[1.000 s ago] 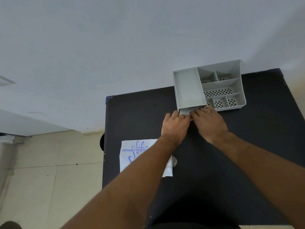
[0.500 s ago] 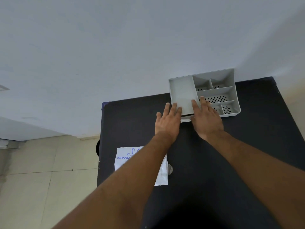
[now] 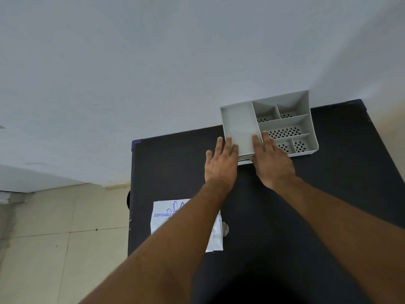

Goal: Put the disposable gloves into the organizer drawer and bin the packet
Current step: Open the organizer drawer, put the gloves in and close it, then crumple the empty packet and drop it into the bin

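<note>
Left hand: the left hand (image 3: 221, 163) is lying flat with its fingers (image 3: 228, 145) spread and straight, clamped on nothing; the fingertips are resting against the near left corner of the organizer (image 3: 304, 106), and the thumb is sticking out to the left over the table (image 3: 171, 167).
Right hand: the right hand (image 3: 271, 163) is also lying flat and unclenched, fingers extended; its fingertips are reaching over the near rim of the organizer, and its thumb is tucking down at the drawer (image 3: 245, 160) front, so I cannot tell whether it is pinching anything there.
Organizer: the grey plastic organizer is sitting at the far edge of the table against the wall (image 3: 153, 73), directly ahead of both sets of fingertips; one large plain compartment is lying between the two hands, and smaller perforated compartments are lying beyond and to the right of the right hand.
Drawer: a thin pale strip is showing just below the organizer's near edge, between the two hands, almost flush with the body.
Packet: the white packet (image 3: 166, 216) printed with blue "DISPOSABLE" lettering is lying flat on the table well behind the left hand, partly hidden under the left forearm, near the table's left edge.
Gloves: none are showing loose; whatever is inside the drawer is hidden.
Floor: pale tiles (image 3: 54, 238) are showing left of the table.
</note>
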